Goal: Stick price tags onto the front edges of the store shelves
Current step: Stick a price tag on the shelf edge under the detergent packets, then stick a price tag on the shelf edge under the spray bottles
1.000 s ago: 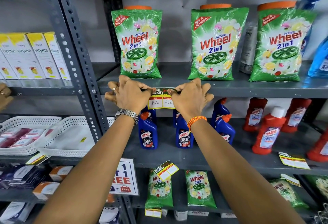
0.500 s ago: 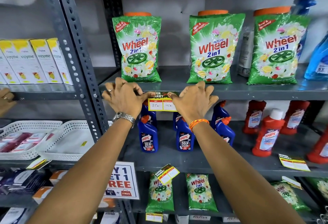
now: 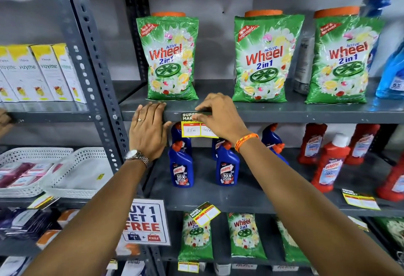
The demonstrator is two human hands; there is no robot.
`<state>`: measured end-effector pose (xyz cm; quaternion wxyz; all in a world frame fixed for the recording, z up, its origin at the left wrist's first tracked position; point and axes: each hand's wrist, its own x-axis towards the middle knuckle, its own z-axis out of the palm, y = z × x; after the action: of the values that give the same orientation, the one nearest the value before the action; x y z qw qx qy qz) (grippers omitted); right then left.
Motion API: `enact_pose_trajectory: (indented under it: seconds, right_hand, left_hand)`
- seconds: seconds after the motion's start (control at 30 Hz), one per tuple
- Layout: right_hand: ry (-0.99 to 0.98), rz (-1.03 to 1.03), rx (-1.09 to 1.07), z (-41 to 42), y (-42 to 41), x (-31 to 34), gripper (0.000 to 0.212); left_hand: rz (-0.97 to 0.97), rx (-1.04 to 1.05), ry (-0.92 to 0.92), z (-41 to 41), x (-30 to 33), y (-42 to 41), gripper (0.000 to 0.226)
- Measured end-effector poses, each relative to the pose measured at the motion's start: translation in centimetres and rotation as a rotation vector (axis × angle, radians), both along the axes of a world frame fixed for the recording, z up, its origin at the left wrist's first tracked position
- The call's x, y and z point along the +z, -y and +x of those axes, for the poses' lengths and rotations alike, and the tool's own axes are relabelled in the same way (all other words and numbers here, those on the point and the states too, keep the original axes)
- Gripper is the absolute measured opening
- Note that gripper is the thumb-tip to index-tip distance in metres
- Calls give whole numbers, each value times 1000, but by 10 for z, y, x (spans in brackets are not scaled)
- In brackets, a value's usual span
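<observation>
Clearly tag: price tag (image 3: 198,128), thin, floppy card; pinch its top strip.
Grip: right hand (image 3: 220,116) fingertips pinching it against shelf edge (image 3: 284,117).
Left hand (image 3: 148,131): flat, holding nothing.

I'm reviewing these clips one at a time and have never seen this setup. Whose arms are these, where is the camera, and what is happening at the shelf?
There is no machine here: a person wears a wide-angle camera on the head, so you look down their own two arms at store shelving. The right hand presses a yellow price tag against the front edge of the shelf. The left hand lies flat on that edge beside the tag, holding nothing. Green detergent bags stand on that shelf. Blue cleaner bottles and red ones stand on the shelf below. Another tag hangs crooked on the lower edge.
</observation>
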<state>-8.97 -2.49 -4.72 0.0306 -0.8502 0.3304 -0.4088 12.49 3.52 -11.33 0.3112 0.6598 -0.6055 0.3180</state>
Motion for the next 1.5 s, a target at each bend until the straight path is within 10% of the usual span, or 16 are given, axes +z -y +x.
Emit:
enact_pose_trajectory:
  seconds: [0.7,1.5]
  right_hand:
    - [219,58,41,-66,13,2,15]
    - [388,358,-720,-560,115,48,40]
  left_hand:
    - [-96,-65,-100,-32,10,-5,49]
    - [142,-528,-179,-469,71,104,57]
